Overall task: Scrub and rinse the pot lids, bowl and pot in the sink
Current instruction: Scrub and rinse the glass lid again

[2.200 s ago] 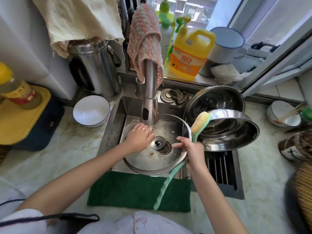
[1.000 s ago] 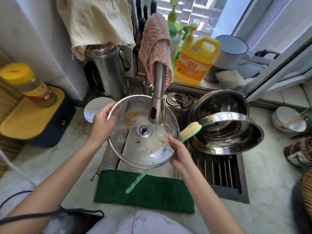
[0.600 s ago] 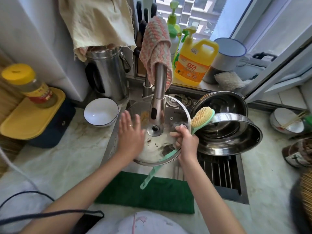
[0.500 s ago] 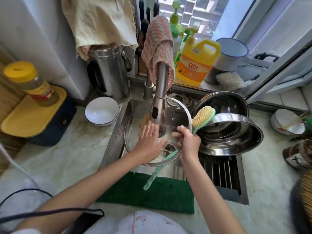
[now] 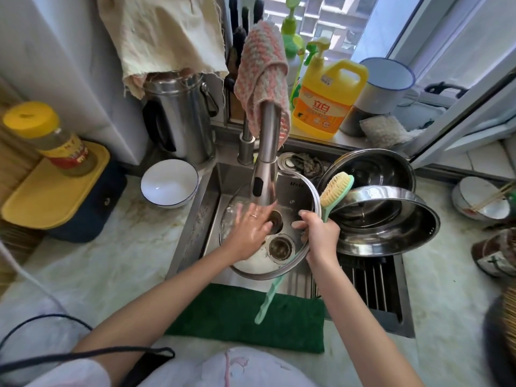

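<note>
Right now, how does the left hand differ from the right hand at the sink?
The left hand lies flat, fingers spread, on the lid under the tap; the right hand curls round the lid's rim and the brush. The left hand wears a ring; none shows on the right hand. Both touch the same lid over the sink.

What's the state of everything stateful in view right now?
glass pot lid, tilted over the sink, under the faucet
left hand, flat on the lid's surface
right hand, grips lid rim and brush handle
dish brush, bristles up, off the lid
faucet, spout above the lid; flow unclear
steel bowl, tilted against the steel pot
white bowl, upright on counter, empty
detergent jug, upright
</note>
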Motion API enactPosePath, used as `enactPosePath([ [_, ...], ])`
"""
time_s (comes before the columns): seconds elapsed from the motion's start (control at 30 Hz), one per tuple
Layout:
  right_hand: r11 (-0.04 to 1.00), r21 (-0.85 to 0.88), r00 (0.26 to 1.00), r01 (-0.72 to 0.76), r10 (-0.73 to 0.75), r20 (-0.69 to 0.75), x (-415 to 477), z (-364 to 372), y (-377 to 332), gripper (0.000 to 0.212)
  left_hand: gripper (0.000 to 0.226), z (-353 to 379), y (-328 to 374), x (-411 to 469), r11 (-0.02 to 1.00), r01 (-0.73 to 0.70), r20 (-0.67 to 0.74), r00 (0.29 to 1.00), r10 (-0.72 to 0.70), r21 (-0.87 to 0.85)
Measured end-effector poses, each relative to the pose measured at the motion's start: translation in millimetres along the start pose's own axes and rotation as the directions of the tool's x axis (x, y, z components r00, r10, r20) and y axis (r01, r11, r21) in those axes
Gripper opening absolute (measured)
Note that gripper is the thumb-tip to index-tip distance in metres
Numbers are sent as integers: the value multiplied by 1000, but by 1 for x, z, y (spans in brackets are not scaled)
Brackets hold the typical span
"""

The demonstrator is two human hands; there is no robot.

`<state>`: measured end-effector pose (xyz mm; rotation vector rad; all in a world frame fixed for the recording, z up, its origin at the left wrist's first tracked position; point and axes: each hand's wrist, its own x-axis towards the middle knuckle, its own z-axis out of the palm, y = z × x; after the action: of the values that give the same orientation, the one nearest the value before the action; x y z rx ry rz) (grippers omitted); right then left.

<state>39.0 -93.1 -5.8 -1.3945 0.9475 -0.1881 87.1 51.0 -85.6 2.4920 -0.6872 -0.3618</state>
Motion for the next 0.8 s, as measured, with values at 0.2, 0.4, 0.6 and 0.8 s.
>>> enactPosePath([
  [0.2, 999, -31, 996, -17, 19, 88, 7, 2, 2, 20, 76, -27, -8, -42, 988, 145, 345, 926, -153, 50],
  [0.4, 992, -124, 973, -11, 39, 228, 10, 12, 0, 35, 42, -41, 14, -91, 967, -95, 246, 957, 154, -236],
  [0.6, 980, -190, 936, -52, 114, 333, 7, 14, -14, 41, 50, -25, -2, -83, 922, -360, -134, 930, 342, -143],
  [0.8, 984, -170, 894, -61, 129, 429, 16, 8, -32, 41, 18, -44, 11, -52, 772, -44, -199, 974, -108, -634],
])
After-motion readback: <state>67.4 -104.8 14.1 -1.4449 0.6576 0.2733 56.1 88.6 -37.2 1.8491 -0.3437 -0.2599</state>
